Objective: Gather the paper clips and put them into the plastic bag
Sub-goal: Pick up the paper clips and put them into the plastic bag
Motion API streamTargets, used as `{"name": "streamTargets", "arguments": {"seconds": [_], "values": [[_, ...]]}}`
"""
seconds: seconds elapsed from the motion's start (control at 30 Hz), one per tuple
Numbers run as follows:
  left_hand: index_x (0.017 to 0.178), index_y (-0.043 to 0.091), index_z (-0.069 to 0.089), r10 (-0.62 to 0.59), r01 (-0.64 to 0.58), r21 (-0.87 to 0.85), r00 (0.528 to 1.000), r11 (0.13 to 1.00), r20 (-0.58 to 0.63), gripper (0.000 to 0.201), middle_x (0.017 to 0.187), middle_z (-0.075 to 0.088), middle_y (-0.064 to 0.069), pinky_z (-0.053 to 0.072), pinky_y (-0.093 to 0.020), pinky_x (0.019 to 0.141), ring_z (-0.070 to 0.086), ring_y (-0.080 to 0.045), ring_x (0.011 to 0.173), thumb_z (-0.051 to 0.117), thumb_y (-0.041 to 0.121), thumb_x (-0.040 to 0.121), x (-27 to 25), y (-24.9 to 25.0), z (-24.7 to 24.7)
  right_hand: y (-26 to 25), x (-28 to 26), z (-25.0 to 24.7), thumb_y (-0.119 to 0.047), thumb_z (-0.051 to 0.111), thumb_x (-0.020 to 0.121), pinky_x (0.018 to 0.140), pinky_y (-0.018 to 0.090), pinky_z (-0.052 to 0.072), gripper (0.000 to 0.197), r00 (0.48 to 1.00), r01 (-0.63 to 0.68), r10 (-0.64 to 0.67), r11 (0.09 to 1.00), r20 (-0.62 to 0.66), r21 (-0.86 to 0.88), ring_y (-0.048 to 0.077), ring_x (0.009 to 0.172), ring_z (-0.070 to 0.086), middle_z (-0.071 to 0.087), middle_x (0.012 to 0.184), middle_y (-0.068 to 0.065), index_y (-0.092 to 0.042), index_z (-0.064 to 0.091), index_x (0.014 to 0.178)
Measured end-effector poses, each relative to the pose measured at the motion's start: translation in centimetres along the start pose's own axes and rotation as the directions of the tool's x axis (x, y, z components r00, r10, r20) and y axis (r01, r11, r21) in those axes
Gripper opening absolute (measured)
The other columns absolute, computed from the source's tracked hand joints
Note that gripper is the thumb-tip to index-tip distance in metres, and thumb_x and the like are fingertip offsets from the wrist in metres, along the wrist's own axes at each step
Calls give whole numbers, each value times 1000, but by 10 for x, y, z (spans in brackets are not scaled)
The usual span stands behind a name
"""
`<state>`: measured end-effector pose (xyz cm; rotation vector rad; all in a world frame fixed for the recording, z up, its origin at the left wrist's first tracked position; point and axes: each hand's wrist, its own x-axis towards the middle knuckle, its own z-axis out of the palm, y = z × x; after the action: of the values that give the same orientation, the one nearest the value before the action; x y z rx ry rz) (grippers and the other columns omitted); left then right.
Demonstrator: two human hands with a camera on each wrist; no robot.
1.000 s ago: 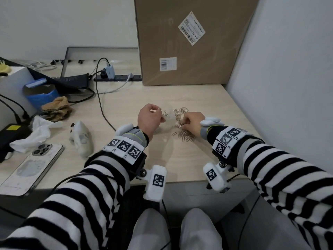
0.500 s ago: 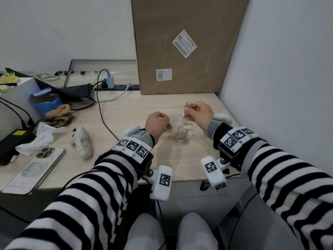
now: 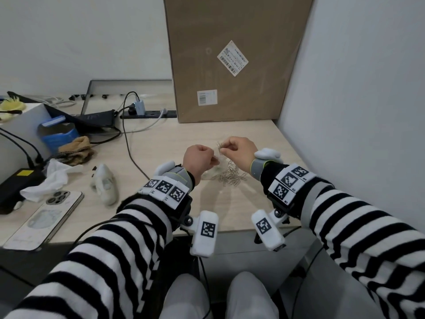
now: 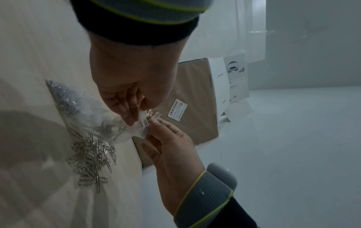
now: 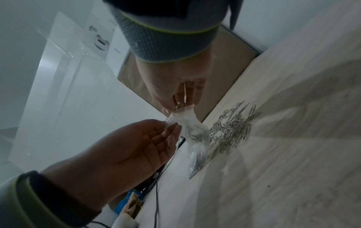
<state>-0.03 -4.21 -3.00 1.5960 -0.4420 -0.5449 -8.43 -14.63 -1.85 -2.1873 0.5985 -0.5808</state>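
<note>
My left hand (image 3: 212, 158) pinches the mouth of a small clear plastic bag (image 4: 84, 111) and holds it up off the desk. Several paper clips lie inside the bag, whose lower end rests on the table. My right hand (image 3: 224, 147) pinches a small bunch of silver paper clips (image 3: 219, 145) right at the bag's mouth (image 5: 175, 118). A loose pile of paper clips (image 3: 232, 176) lies on the wooden desk just below and to the right of the bag, also visible as the pile (image 4: 91, 158) in the left wrist view.
A tall cardboard box (image 3: 230, 58) stands behind the hands, and a grey wall (image 3: 356, 111) closes the right side. To the left lie a black cable (image 3: 131, 146), a white handheld device (image 3: 104, 185), crumpled tissue (image 3: 55, 178) and a phone (image 3: 43, 217).
My right hand has lifted from the pile with a bunch of clips and moved left to the bag's mouth. My left hand has raised the bag's opening.
</note>
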Motion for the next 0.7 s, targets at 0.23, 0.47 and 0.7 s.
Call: {"name": "streamTargets", "arguments": {"seconds": [0.23, 0.47, 0.7], "values": [[73, 7, 57, 31, -31, 29, 999, 999, -15, 19, 68, 62, -11, 46, -22, 53, 63, -20, 62, 48, 4, 89, 2, 2, 0, -7, -3, -5, -18, 60, 88, 77, 22, 44, 15, 998, 40, -37, 996, 40, -76, 13, 90, 63, 73, 97, 1, -19, 73, 94], [67, 9, 57, 55, -54, 78, 998, 995, -21, 24, 65, 60, -10, 48, -22, 56, 63, -27, 71, 47, 3, 89, 0, 7, -3, -3, 2, -9, -28, 64, 84, 66, 24, 43, 8, 988, -43, 35, 998, -147, -54, 14, 74, 58, 64, 79, -5, -20, 65, 84], [65, 6, 57, 75, -78, 108, 997, 991, 29, 26, 64, 61, -12, 46, -22, 55, 63, -27, 69, 49, 2, 89, -2, 10, -10, -1, 8, -1, -23, 64, 86, 62, 27, 49, 15, 939, -334, 333, 943, 82, -2, 19, 72, 67, 69, 78, 7, -14, 60, 75]]}}
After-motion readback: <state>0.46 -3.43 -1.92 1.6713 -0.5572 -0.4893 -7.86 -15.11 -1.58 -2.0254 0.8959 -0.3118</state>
